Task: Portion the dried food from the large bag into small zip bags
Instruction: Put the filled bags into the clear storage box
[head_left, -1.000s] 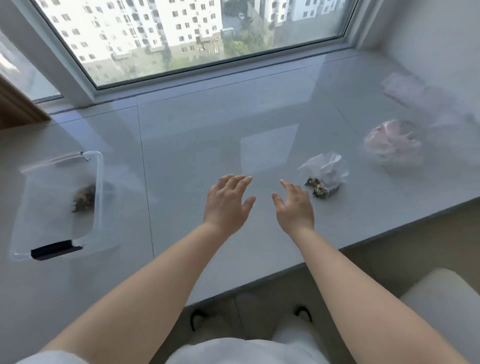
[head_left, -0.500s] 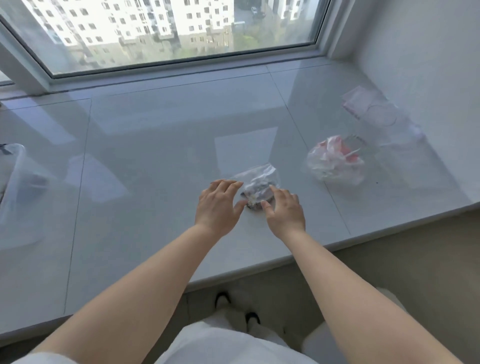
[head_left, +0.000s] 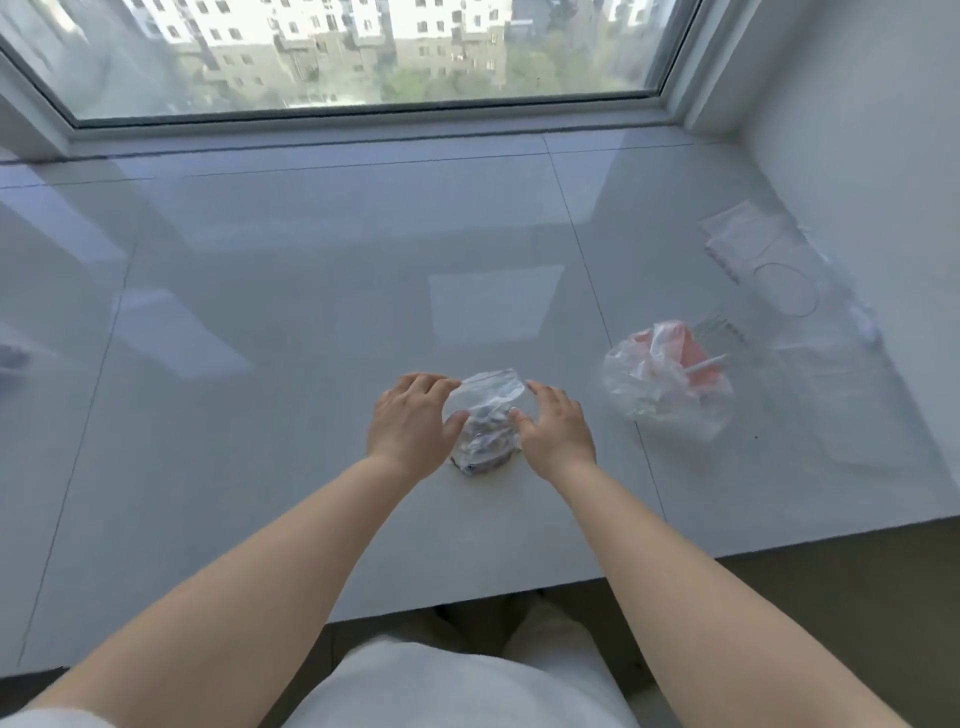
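A small clear zip bag (head_left: 488, 421) with dark dried food in its bottom stands on the grey windowsill (head_left: 311, 322), near the front edge. My left hand (head_left: 410, 426) grips its left side and my right hand (head_left: 556, 426) grips its right side, thumbs pressed on the plastic. The bag's red-lined zip top sticks up between my fingers. A crumpled clear bag with pink-red contents (head_left: 670, 379) lies to the right, apart from my hands.
A pile of flat clear zip bags (head_left: 763, 254) lies at the far right by the wall. The window frame runs along the back. The sill's front edge drops off just below my forearms. My white-clad lap is underneath.
The view has swung right, so the clear box on the left has left the frame. My two hands moved forward and closed on the small bag of dried food.
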